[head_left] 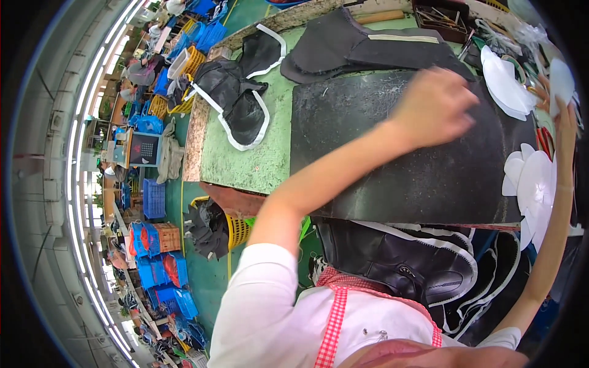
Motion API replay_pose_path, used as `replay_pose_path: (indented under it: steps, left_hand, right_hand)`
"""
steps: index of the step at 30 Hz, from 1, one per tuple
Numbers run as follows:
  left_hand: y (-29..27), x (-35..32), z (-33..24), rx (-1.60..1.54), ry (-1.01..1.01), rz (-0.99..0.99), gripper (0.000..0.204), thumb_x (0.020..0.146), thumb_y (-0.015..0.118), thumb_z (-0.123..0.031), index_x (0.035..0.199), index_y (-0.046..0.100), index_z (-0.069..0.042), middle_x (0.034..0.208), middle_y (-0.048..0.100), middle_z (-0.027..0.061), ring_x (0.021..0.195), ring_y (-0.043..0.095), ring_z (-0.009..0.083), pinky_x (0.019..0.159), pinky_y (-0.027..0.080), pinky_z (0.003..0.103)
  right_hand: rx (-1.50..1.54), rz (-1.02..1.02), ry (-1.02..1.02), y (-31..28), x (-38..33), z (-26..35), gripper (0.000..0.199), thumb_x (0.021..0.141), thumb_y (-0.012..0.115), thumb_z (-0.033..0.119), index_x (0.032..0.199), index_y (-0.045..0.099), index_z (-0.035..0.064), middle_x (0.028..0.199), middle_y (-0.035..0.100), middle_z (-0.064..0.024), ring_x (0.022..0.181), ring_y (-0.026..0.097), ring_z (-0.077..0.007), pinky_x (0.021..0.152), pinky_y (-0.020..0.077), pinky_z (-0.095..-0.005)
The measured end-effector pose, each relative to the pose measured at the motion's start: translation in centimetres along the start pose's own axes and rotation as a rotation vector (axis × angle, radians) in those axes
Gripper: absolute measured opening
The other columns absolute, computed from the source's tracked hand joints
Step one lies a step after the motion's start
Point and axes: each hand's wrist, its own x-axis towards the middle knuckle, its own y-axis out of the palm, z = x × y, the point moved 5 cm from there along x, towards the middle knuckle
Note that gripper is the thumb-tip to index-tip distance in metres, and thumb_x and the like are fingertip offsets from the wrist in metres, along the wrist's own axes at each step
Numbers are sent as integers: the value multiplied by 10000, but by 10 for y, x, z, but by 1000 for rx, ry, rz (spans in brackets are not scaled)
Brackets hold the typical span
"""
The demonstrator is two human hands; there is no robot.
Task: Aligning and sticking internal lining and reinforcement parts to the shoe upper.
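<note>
My left hand (434, 105) is over a black rubber-like mat (343, 159), its fingers curled into a loose fist and slightly blurred. Whatever it may hold is hidden. Far to the right, my right hand (563, 116) has its fingers round a curved white sheet piece (561, 83). Close by lie a stack of white curved pieces (503, 83) and a fanned pile of similar white pieces (535, 187). Behind my left hand, dark grey cut pieces (328, 46) lie on the green tabletop, one bearing a pale strip.
Black shoe uppers with white edging (236, 92) lie at the table's left; more black uppers (399, 260) are below its front edge. A tool box (442, 18) stands at the back, with red-handled tools (545, 141) at right. Yellow and blue baskets (153, 199) fill the floor leftward.
</note>
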Motion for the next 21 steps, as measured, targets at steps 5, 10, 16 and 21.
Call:
replay_pose_path:
  steps: [5, 10, 16, 21]
  left_hand:
    - [-194, -101, 119, 692, -561, -261, 383, 783, 746, -348, 1025, 595, -92, 920, 629, 109, 903, 603, 313, 764, 467, 430]
    - [-219, -218, 244, 652, -1307, 423, 631, 757, 661, -396, 1306, 529, -114, 1200, 627, 227, 1097, 612, 394, 943, 480, 473]
    - [-217, -110, 164, -259, -967, 143, 382, 768, 514, -70, 1113, 676, -105, 745, 578, 12, 591, 567, 95, 527, 519, 261]
    - [-107, -73, 38, -804, -846, 177, 501, 975, 550, -312, 1388, 421, -60, 898, 640, 108, 808, 637, 169, 794, 522, 312]
  right_hand:
    - [-25, 148, 132, -4, -106, 13, 201, 975, 537, 206, 1108, 533, 55, 862, 504, -2, 719, 474, -59, 671, 375, -193]
    - [-58, 346, 180, 39, -117, 58, 197, 948, 590, 240, 1026, 514, 76, 939, 497, 1, 815, 518, -59, 709, 416, -199]
    - [26, 74, 248, 12, -133, 61, 360, 926, 615, 191, 1260, 541, 79, 1115, 532, 4, 859, 507, -38, 680, 419, -185]
    - [140, 200, 215, 65, -134, 97, 409, 924, 633, 220, 1282, 536, 47, 1034, 575, -13, 769, 513, -23, 630, 416, -180]
